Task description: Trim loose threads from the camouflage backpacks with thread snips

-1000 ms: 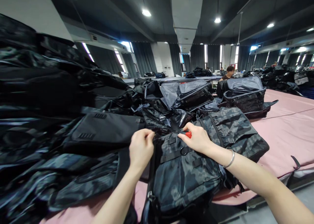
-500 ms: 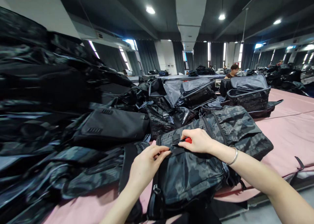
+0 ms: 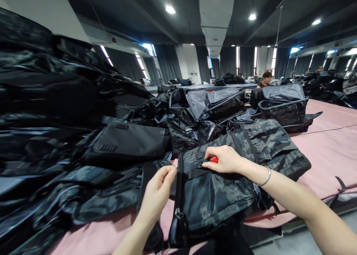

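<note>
- At one o'clock on the pink desk (image 3: 329, 147), the camouflage bag (image 3: 214, 199) lies flat; how much is finished or left, no telling.
- Right hand (image 3: 224, 161): grip closed around a red-handled tool (image 3: 214, 159), over the bag's upper section.
- Left hand (image 3: 156, 190): grip pinched closed near the bag's nine-o'clock edge, contents unclear.
</note>
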{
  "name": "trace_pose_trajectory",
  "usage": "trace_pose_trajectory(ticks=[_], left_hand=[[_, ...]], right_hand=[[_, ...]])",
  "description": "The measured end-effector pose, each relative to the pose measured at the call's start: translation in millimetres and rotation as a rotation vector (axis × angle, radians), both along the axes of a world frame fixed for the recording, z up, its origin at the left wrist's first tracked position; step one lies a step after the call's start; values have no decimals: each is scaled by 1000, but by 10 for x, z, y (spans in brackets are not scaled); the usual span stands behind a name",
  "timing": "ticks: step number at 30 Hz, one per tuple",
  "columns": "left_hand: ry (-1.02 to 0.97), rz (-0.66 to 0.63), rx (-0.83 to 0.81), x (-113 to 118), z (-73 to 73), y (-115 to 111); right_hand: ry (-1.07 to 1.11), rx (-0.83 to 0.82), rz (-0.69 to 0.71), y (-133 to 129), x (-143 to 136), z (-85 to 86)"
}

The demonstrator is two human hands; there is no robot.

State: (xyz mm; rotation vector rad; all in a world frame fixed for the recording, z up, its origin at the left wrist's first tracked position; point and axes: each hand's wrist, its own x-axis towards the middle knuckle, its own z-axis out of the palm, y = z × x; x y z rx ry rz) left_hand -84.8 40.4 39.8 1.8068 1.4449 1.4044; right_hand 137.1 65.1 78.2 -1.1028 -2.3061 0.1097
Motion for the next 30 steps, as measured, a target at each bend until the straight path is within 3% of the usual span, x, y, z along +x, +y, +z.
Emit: trace_pose_trajectory(ticks=[4, 13, 17, 25, 30], left_hand=[[58, -59, -33, -8, 37, -49], [646, 26, 52, 206, 148, 71], [816, 21, 118, 243, 117, 95], [383, 8, 85, 147, -70, 85], [217, 11, 26, 145, -74, 70]], right_hand=[[-3, 0, -31, -4, -11, -1], [15, -27, -70, 2, -19, -9], [11, -21, -62, 3, -17, -16], [-21, 13, 50, 10, -14, -47], [-29, 30, 115, 15, -16, -63]])
